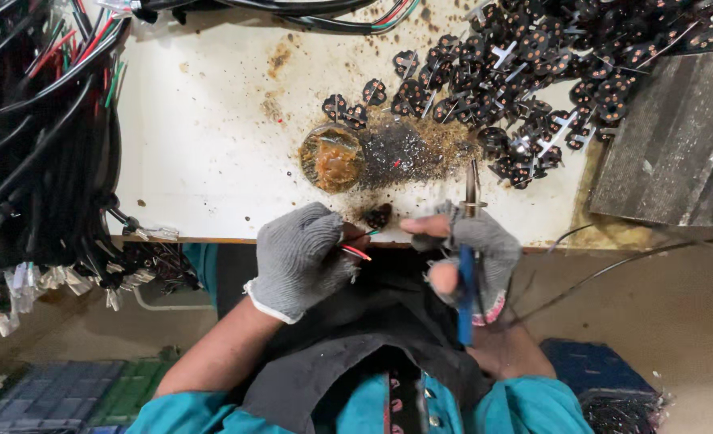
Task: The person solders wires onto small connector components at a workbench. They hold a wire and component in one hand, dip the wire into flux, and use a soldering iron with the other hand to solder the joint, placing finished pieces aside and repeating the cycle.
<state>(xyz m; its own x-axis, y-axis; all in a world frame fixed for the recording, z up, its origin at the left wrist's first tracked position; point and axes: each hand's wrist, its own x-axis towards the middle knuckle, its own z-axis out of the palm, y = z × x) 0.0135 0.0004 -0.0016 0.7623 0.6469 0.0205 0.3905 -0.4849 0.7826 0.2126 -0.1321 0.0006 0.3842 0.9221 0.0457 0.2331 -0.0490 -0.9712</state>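
- Left hand [302, 257] fingers pinch wires [358, 251] at the desk [212, 145] front edge.
- Right hand [473, 249] fingers grip the iron [469, 265] (tip up).
- Plugs [525, 88] piled at the back-right corner look unwired, so much seems left.

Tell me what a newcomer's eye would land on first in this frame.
Probably the two gloved hands at the table edge: the left hand pinching thin red and green wires, the right hand gripping a blue-handled soldering iron. Behind them sit a heap of small black connector pieces and a round tin of brown flux.
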